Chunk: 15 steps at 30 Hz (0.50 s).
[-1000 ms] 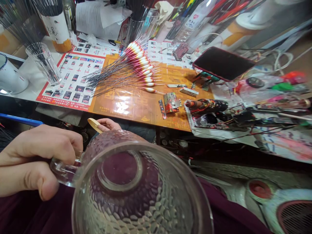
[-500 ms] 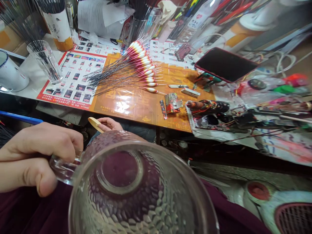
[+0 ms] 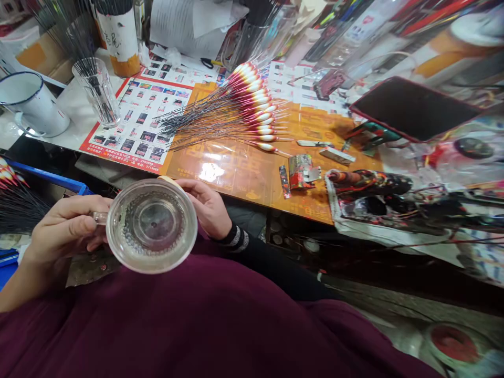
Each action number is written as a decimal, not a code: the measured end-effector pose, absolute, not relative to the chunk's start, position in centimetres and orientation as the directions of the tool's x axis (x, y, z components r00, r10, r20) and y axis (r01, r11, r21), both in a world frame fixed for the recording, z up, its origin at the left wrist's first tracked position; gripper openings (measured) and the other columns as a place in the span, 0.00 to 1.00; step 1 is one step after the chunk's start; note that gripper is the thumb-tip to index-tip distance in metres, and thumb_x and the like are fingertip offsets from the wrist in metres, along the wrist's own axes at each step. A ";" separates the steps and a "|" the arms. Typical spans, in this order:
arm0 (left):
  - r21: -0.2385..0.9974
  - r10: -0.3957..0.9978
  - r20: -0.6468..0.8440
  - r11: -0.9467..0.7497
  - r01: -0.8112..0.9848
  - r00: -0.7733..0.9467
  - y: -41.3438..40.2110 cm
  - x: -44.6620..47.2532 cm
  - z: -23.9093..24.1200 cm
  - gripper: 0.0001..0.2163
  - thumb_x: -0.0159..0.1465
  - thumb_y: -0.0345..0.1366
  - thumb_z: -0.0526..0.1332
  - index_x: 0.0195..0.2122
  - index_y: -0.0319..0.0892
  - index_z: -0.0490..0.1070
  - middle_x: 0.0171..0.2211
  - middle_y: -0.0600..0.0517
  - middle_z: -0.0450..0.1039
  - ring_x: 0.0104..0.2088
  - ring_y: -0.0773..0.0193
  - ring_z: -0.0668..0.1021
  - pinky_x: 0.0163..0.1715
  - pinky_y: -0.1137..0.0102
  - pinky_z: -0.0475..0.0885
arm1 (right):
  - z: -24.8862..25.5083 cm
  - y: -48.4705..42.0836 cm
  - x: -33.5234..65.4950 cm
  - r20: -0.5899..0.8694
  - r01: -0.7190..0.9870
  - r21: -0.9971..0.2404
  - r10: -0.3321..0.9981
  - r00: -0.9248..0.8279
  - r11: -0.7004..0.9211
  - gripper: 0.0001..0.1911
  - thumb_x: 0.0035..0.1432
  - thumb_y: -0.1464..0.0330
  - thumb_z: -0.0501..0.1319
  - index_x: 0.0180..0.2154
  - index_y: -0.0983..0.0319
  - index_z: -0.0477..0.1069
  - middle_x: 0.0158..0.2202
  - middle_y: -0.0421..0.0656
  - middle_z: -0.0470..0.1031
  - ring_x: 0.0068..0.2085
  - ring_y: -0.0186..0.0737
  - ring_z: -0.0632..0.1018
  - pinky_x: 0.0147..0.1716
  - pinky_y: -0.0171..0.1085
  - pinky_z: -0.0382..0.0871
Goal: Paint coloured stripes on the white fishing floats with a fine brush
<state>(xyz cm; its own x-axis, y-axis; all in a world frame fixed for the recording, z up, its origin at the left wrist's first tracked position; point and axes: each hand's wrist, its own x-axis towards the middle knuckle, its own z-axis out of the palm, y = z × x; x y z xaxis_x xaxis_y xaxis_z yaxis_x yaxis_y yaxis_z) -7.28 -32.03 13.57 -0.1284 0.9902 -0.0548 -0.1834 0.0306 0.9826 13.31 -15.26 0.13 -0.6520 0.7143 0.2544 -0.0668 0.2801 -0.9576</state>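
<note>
Glass mug (image 3: 151, 226) with a dimpled wall, held in both hands above the lap, its round opening tilted toward the head camera. Left hand (image 3: 65, 231): fingers closed around the glass handle. Right hand (image 3: 207, 207): fingers curled over the far rim, thumb hidden behind the glass. A pale curved sliver (image 3: 167, 179) just behind the rim is perhaps wood; too little shows to tell. Black cuff with grey stripes (image 3: 236, 239) at the right wrist; maroon garment (image 3: 157, 315) across the lower field.

Beyond the hands, the edge of a worktable bears an orange printed mat (image 3: 212, 173). On it, red-and-white fishing floats (image 3: 252, 92) on thin dark stems lie fanned out, tips toward the far edge. Just right of them lie a crumpled red-and-silver packet (image 3: 300, 170) and a black-and-red tool roll (image 3: 368, 184). A red-edged printed sheet (image 3: 134, 126) lies left of the mat, under a drinking glass (image 3: 96, 92) packed with thin dark stems. Further left stands a white enamel mug (image 3: 33, 97) with a blue rim. At far right lies a dark phone (image 3: 413, 107) in a red case. More floats (image 3: 16, 207) appear at the left edge, above a blue crate rim (image 3: 47, 178).
</note>
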 end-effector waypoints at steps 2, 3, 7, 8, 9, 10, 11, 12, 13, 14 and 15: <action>0.984 0.988 -0.033 0.005 -0.177 -0.152 -32.3 -8.0 12.1 0.11 0.65 0.46 0.73 0.33 0.43 0.85 0.24 0.52 0.74 0.17 0.73 0.66 0.15 0.79 0.62 | 0.7 -15.0 13.5 0.261 -0.130 -0.963 0.714 -0.650 0.235 0.31 0.68 0.40 0.60 0.55 0.59 0.75 0.52 0.47 0.83 0.48 0.41 0.84 0.48 0.42 0.84; 0.987 0.989 -0.018 -0.007 -0.163 -0.150 -32.4 -8.5 11.4 0.12 0.66 0.45 0.73 0.33 0.42 0.84 0.23 0.52 0.73 0.17 0.73 0.67 0.15 0.79 0.62 | 1.2 -14.9 13.6 0.276 -0.160 -0.961 0.713 -0.645 0.227 0.30 0.68 0.42 0.61 0.55 0.58 0.75 0.53 0.47 0.83 0.49 0.42 0.84 0.49 0.43 0.84; 0.995 0.971 -0.052 0.030 -0.095 -0.234 -32.5 -9.9 8.5 0.18 0.63 0.49 0.75 0.26 0.39 0.79 0.22 0.51 0.72 0.16 0.70 0.69 0.13 0.78 0.62 | 4.1 -14.9 13.6 0.399 -0.211 -0.914 0.682 -0.614 0.345 0.24 0.71 0.46 0.60 0.56 0.56 0.76 0.57 0.49 0.80 0.55 0.45 0.82 0.54 0.47 0.82; 0.995 0.958 -0.079 0.058 -0.084 -0.275 -32.5 -10.1 7.9 0.19 0.62 0.50 0.75 0.26 0.39 0.78 0.22 0.51 0.72 0.17 0.70 0.69 0.13 0.77 0.62 | 4.9 -15.0 13.6 0.435 -0.208 -0.894 0.660 -0.612 0.396 0.24 0.71 0.47 0.60 0.56 0.56 0.76 0.58 0.49 0.80 0.57 0.47 0.81 0.56 0.48 0.81; 0.994 0.947 -0.100 0.080 -0.076 -0.305 -32.5 -10.3 7.3 0.20 0.61 0.51 0.76 0.25 0.39 0.77 0.22 0.50 0.72 0.17 0.69 0.69 0.14 0.76 0.62 | 5.6 -15.2 13.4 0.472 -0.199 -0.868 0.632 -0.615 0.454 0.23 0.71 0.47 0.60 0.56 0.55 0.76 0.58 0.50 0.79 0.59 0.48 0.80 0.57 0.50 0.80; 0.993 0.939 -0.115 0.097 -0.069 -0.324 -32.4 -10.4 6.9 0.21 0.61 0.52 0.76 0.25 0.39 0.77 0.23 0.50 0.71 0.18 0.69 0.69 0.14 0.76 0.62 | 6.3 -15.3 13.3 0.510 -0.189 -0.835 0.596 -0.620 0.517 0.22 0.71 0.48 0.61 0.56 0.55 0.76 0.58 0.50 0.79 0.60 0.50 0.79 0.59 0.52 0.80; 0.992 0.936 -0.124 0.108 -0.065 -0.329 -32.4 -10.5 6.4 0.21 0.61 0.52 0.75 0.26 0.39 0.77 0.23 0.50 0.71 0.18 0.69 0.69 0.14 0.76 0.61 | 6.8 -15.5 13.0 0.547 -0.179 -0.795 0.556 -0.625 0.580 0.21 0.71 0.49 0.62 0.55 0.54 0.76 0.58 0.50 0.79 0.61 0.51 0.79 0.60 0.54 0.79; 0.991 0.936 -0.132 0.118 -0.061 -0.326 -32.4 -10.6 6.1 0.21 0.61 0.52 0.75 0.26 0.39 0.76 0.23 0.50 0.72 0.18 0.69 0.69 0.14 0.75 0.61 | 7.1 -15.7 12.8 0.582 -0.172 -0.750 0.513 -0.632 0.638 0.20 0.70 0.51 0.64 0.55 0.54 0.77 0.58 0.50 0.79 0.61 0.51 0.78 0.61 0.55 0.78; 0.990 0.937 -0.138 0.125 -0.060 -0.320 -32.4 -10.7 5.8 0.21 0.62 0.53 0.74 0.26 0.38 0.76 0.23 0.50 0.72 0.18 0.69 0.69 0.15 0.76 0.60 | 7.4 -15.9 12.4 0.610 -0.170 -0.705 0.466 -0.641 0.689 0.19 0.69 0.52 0.65 0.55 0.53 0.77 0.58 0.50 0.78 0.61 0.52 0.78 0.62 0.56 0.77; 0.990 0.938 -0.142 0.130 -0.061 -0.315 -32.4 -10.7 5.6 0.21 0.62 0.53 0.74 0.27 0.38 0.76 0.24 0.50 0.72 0.18 0.70 0.69 0.15 0.76 0.59 | 7.4 -16.1 12.1 0.630 -0.172 -0.662 0.418 -0.655 0.729 0.18 0.68 0.54 0.66 0.55 0.53 0.77 0.58 0.50 0.78 0.61 0.52 0.78 0.63 0.57 0.76; 0.989 0.939 -0.144 0.131 -0.064 -0.313 -32.4 -10.8 5.5 0.21 0.63 0.53 0.74 0.27 0.38 0.76 0.24 0.50 0.72 0.19 0.70 0.69 0.15 0.76 0.59 | 7.3 -16.2 11.7 0.642 -0.177 -0.625 0.371 -0.671 0.761 0.17 0.68 0.55 0.67 0.54 0.53 0.78 0.59 0.50 0.78 0.61 0.53 0.78 0.63 0.58 0.75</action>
<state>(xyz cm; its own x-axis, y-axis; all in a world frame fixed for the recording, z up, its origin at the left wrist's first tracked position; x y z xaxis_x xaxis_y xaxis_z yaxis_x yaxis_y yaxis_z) -10.77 -32.35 5.48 -0.3128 0.9388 -0.1442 -0.0642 0.1305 0.9894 11.68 -16.23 7.32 -0.6707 0.3714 0.6420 -0.1767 0.7607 -0.6246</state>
